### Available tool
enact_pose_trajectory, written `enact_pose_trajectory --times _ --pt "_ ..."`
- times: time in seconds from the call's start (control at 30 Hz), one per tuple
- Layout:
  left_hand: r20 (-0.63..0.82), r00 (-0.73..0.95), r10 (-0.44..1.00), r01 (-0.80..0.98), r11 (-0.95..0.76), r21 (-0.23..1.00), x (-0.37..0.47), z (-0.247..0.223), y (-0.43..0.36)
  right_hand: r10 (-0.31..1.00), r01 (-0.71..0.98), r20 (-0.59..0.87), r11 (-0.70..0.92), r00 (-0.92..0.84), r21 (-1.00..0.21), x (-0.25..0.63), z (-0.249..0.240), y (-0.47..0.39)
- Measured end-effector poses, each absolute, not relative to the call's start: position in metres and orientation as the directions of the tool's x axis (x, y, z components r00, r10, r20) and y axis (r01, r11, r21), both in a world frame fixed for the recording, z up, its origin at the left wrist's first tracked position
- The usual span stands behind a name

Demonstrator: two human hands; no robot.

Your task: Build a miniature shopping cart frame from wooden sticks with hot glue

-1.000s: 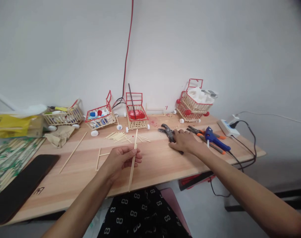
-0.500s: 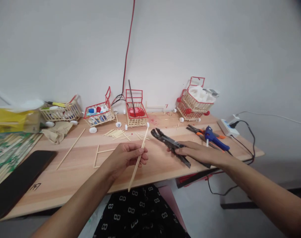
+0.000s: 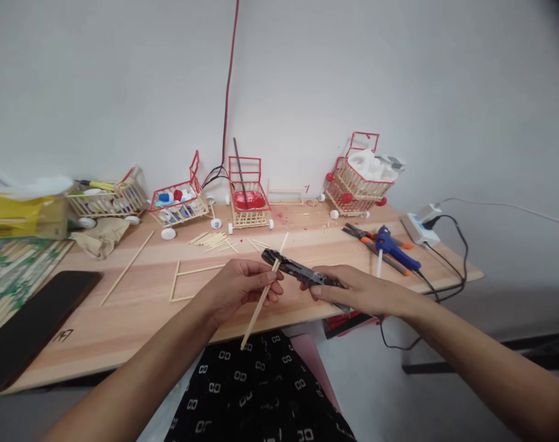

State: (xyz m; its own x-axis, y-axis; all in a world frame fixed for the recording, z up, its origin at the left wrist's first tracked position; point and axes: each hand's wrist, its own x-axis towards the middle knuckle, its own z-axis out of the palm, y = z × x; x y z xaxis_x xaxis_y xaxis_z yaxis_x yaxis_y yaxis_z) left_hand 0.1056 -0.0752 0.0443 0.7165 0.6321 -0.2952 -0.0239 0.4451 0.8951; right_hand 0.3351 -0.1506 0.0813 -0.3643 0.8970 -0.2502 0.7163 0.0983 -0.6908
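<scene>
My left hand pinches a pale wooden stick between thumb and fingers; a second stick seems to lie along it. The stick slants, its lower end over the table's front edge. In my right hand is a black hand cutter, fingers wrapped round its handles. The cutter's jaws lie across the stick just above my left fingertips, and the stick's tip sticks out beyond them. Left of my left hand lies a small frame of glued sticks. Short cut sticks are scattered behind.
Small stick-built carts with red handles stand along the wall. Right are orange-handled pliers, a blue glue gun and a power strip with cables. Left lie a phone, packaged sticks and a single stick.
My right hand has brought the cutter left and up to the stick, so its jaws now cross it. My left hand keeps its hold. The view has shifted slightly.
</scene>
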Motion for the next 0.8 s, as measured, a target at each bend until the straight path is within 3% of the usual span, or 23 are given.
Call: enact_pose_trajectory --times 0.37,0.8 --pt "-0.315 0.736 0.599 0.018 0.448 0.894 0.1037 0.0504 -0.0739 0.92 0.741 -0.214 0.112 -0.33 -0.662 0.336 0.0749 -0.1529" --pt "-0.34 0.729 0.594 0.048 0.451 0.891 0.1066 0.0494 -0.0754 0.9 0.685 -0.209 0.124 -0.382 -0.717 0.3402 0.0715 -0.1559"
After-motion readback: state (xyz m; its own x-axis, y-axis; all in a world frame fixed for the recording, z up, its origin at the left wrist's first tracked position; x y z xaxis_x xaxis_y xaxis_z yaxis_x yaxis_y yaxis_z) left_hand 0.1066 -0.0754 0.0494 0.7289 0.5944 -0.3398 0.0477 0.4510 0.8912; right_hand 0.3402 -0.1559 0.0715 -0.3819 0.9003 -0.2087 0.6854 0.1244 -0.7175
